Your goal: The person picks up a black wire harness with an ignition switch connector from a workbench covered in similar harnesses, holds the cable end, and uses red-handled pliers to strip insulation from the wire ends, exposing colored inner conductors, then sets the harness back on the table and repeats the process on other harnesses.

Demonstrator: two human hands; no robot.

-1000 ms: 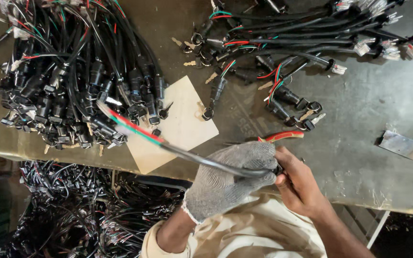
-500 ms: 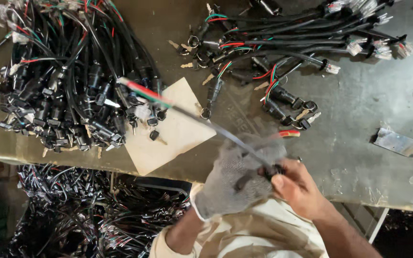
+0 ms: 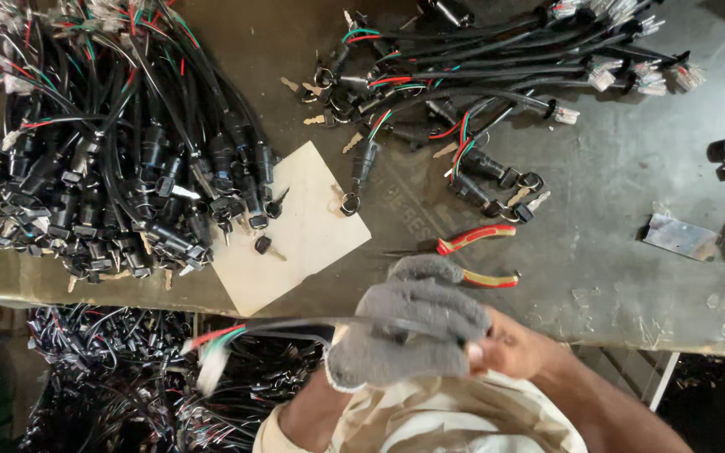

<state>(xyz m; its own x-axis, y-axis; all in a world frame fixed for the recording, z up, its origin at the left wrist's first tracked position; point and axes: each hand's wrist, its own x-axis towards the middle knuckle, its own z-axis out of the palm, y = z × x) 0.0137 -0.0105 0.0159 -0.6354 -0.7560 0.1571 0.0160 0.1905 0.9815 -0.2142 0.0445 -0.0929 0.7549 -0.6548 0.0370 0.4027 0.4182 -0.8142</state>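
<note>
A worn, dull grey-brown worktable (image 3: 631, 193) fills the view from above, its near edge running across the lower part of the picture, with a dark heap of more cable sets (image 3: 111, 369) on the floor below it. The left hand (image 3: 409, 331), in a grey knitted glove, is curled into a fist just past the table's near edge, knuckles up, clenched around a black cable (image 3: 295, 323) that runs out to the left over the floor heap. That cable ends in red and green wires and a white plug (image 3: 210, 369), blurred in the frame. The bare right hand (image 3: 518, 348) sits touching the gloved one on its right, fingers pinched on the same cable where it leaves the glove. Both forearms come up from the bottom edge, over a pale striped shirt. On the table lie two piles of black wired switch assemblies: a large dense pile (image 3: 119, 159) at the left and a looser pile (image 3: 480, 92) at the top centre. Between them lies one square sheet of cream card (image 3: 304, 243), with a small black key (image 3: 263, 245) on it. One pair of red-handled pliers (image 3: 476, 252) lies just beyond the glove, and one scrap of shiny foil (image 3: 681, 236) lies at the right.
</note>
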